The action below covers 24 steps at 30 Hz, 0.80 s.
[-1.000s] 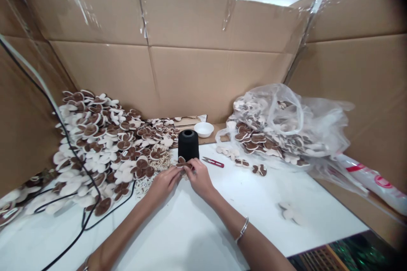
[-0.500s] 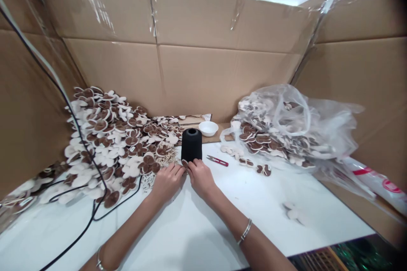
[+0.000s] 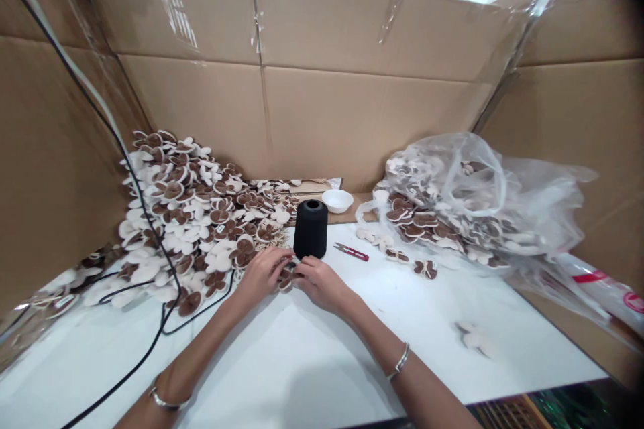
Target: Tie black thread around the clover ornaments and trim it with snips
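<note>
In front of a black thread cone, my left hand and my right hand face each other with fingertips pinched. Between them is a small brown felt piece with a pale edge, partly hidden by the fingers. The left fingers close on its left side and top, the right fingers on its right side. Any thread in the fingers is too fine to make out. Red-handled thread snips lie to the right of the cone, beside a brown piece with a pale bow.
A heap of brown and white felt pieces fills the left, with a black cable across it. A clear plastic bag of similar pieces stands right. A white bowl sits behind the cone. Cardboard walls surround the table.
The view has shifted, so the scene sits slightly farther right. My hands are a little lower relative to the cone, and more of the brown felt piece shows between them.
</note>
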### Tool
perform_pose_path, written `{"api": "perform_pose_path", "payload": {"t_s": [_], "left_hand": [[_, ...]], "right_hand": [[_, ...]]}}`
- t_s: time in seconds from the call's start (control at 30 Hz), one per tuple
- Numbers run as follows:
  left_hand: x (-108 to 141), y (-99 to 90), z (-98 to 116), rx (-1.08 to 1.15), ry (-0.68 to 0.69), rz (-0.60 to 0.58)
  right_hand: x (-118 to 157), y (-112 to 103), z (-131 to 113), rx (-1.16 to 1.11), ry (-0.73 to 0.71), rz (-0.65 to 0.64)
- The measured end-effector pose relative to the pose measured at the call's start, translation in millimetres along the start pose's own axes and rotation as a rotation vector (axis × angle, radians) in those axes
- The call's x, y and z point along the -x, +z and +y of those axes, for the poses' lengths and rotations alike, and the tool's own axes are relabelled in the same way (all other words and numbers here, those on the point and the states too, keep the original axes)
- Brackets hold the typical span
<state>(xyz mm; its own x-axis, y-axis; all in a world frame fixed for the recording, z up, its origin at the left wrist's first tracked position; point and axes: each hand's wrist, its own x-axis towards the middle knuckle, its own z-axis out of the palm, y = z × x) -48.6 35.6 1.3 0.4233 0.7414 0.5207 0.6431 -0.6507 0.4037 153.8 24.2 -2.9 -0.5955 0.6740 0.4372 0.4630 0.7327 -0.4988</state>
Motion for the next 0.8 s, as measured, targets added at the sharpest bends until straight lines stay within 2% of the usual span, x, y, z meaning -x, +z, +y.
{"api": "perform_pose_path", "payload": {"t_s": [0.1,0.17,0.23,0.33,0.43,0.67,0.8], "left_hand": [[1,-3.0,-2,0.138,-0.147,0.042],[1,-3.8,-4,0.197,-0.174,0.059],[1,-3.4,-7,0.235,-0.118,0.039],[0,-0.6,-10,0.303,-0.02,-0.071],[-1,4.0,-11,0.346,-0.022,-0.174],[-1,14.2,-16,0.161,-0.026,-0.142],[-1,15.4,-12,0.141,0.003,-0.151]], "right_hand": [[-1,-3,-4,-0.082,0.022,0.029],[-1,-4,-6,-0.133,0.05,0.046],[-2,-3,-6,-0.184,0.079,0.069],[-2,0,-4,-0.274,0.113,0.141],[-3,5,2,-0.386,0.156,0.239],[-9,25,17,-0.752,0.305,0.397],[-11,25,21,-0.575,0.329,0.547]]}}
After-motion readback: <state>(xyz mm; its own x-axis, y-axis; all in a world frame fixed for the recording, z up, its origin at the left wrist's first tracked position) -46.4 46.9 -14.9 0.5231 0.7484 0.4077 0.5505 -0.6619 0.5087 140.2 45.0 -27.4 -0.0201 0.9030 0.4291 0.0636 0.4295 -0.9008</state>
